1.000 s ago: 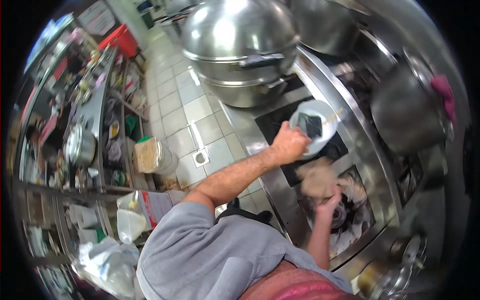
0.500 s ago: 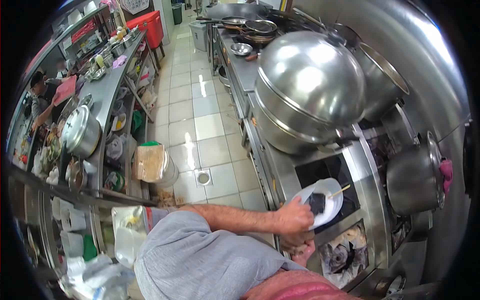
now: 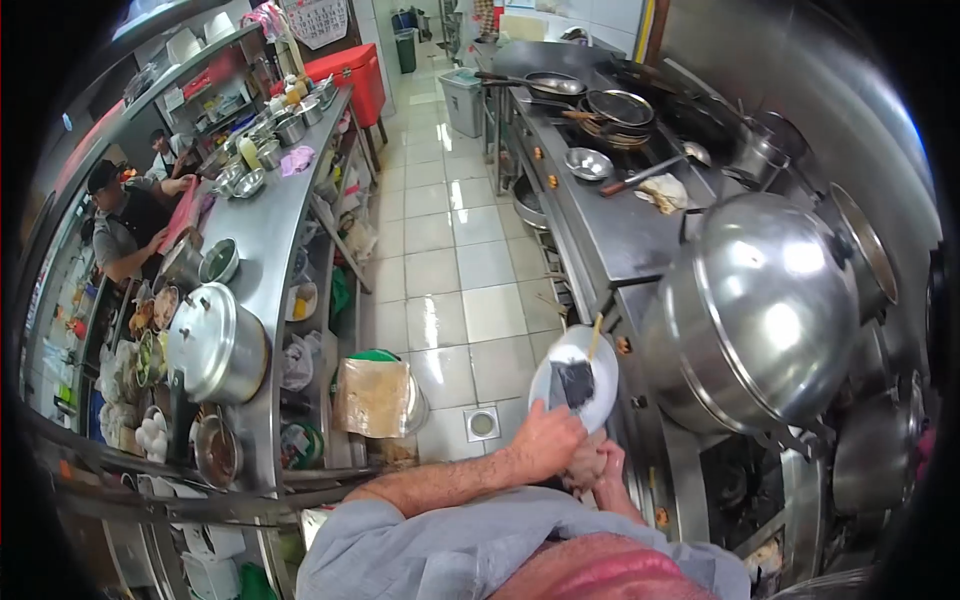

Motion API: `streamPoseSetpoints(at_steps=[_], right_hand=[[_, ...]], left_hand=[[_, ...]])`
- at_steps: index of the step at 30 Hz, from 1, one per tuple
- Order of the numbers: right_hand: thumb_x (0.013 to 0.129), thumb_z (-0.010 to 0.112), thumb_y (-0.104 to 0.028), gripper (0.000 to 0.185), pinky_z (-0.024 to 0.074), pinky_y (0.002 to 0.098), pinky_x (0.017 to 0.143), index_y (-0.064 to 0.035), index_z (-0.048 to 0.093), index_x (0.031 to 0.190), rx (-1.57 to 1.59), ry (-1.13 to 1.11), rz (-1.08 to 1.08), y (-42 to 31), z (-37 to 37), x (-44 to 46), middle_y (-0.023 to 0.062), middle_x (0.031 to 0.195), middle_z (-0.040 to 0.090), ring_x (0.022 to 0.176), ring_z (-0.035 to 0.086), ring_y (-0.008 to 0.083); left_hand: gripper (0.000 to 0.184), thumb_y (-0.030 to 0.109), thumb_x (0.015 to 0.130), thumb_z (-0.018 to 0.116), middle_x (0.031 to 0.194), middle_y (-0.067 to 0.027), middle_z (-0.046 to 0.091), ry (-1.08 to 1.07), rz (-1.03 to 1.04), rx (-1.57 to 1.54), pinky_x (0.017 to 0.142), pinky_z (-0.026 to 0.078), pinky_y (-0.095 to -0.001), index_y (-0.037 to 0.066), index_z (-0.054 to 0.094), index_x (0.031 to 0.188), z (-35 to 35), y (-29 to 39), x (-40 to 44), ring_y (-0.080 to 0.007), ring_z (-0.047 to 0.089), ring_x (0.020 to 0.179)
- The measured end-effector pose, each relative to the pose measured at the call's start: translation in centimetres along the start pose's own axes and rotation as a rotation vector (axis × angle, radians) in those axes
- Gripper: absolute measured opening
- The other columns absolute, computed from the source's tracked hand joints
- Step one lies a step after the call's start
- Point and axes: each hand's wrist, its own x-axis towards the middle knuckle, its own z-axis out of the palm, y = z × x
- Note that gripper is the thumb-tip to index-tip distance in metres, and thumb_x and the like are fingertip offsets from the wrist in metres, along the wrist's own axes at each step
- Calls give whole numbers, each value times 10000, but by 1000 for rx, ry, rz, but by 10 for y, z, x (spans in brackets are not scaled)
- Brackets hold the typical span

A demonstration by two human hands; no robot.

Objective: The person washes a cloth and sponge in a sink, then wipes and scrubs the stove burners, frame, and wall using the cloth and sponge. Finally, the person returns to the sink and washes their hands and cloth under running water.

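Note:
A white oval bowl (image 3: 603, 385) is held out in front of my body, tilted over the aisle beside the stove edge. Inside it lie a dark, flat, roughly square piece (image 3: 574, 384) and a thin wooden stick (image 3: 595, 337) that pokes past the far rim. My left hand (image 3: 545, 440) is closed at the bowl's near left edge, one finger against the rim. Close beside and partly behind it, my right hand (image 3: 597, 466) is closed at the near end of the bowl; its grip is partly hidden.
To the right, a large domed steel steamer (image 3: 765, 310) stands on the stove, with pans (image 3: 620, 108) farther back. A steel counter (image 3: 265, 215) at left carries a lidded pot (image 3: 215, 340). A covered bucket (image 3: 375, 398) stands on the tiled floor. Two people work beyond the counter.
My hands have carried the bowl left, from above the stove burner to over the aisle edge. The view has turned right and lifted, showing more of the far kitchen.

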Motion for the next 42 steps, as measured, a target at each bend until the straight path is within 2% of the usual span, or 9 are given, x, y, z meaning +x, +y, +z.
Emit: streamPoseSetpoints(at_steps=[2,6,12,16,24,26,29,33,42], right_hand=[[627,485,-201,467,490,449,822,-6,544,1048,-56,-232,218,-16,57,39,142,970,606,892,595,337],[630,485,-210,461,482,465,815,-12,546,1042,-42,-179,131,-25,150,165,138,971,608,882,590,341],[638,490,-189,473,455,468,849,12,537,1064,-238,-285,438,-46,277,301,156,993,603,905,572,344],[637,471,-155,474,460,478,833,37,511,1069,-207,-330,334,-44,359,384,184,987,583,887,569,355],[658,449,-196,564,444,491,887,32,433,1174,-239,-476,379,-36,479,561,184,1087,534,998,533,376],[670,443,-212,549,465,474,853,38,434,1159,-233,-366,292,-34,515,593,191,1069,534,970,546,368],[694,439,-210,480,495,445,776,56,457,1093,-225,-133,251,-47,568,635,211,948,556,875,576,348],[690,447,-205,463,484,464,796,44,482,1079,34,-63,183,-61,645,698,205,939,572,865,575,360],[668,461,-213,439,439,486,854,20,529,1034,22,-219,249,-146,788,902,200,976,584,900,555,359]], left_hand=[[91,209,731,604,753,-8,530,85,-136,49,718,385,-439,128,564,730,-6,-49,5,-196,514,800],[120,220,756,611,734,-12,527,153,-299,141,741,386,-456,122,556,714,-26,-147,27,-203,514,799],[139,238,747,636,733,1,540,244,-541,237,715,392,-433,114,577,728,-72,-289,62,-193,516,809],[131,230,742,637,737,3,546,279,-621,260,699,380,-420,113,581,728,-97,-381,83,-188,511,808],[113,236,721,624,713,14,519,358,-500,287,656,336,-388,130,583,718,-119,-610,115,-176,505,787],[100,228,725,613,735,14,520,240,-471,224,643,337,-392,133,581,720,-129,-666,128,-180,504,790],[93,209,706,623,716,-4,518,315,-344,105,614,343,-402,128,579,717,-163,-743,149,-200,508,782],[107,198,716,632,702,-15,512,308,-263,134,610,348,-411,116,564,707,-193,-844,195,-212,506,766],[137,213,752,635,714,-21,561,159,-248,143,620,372,-404,103,567,708,-227,-1070,335,-225,523,762]])
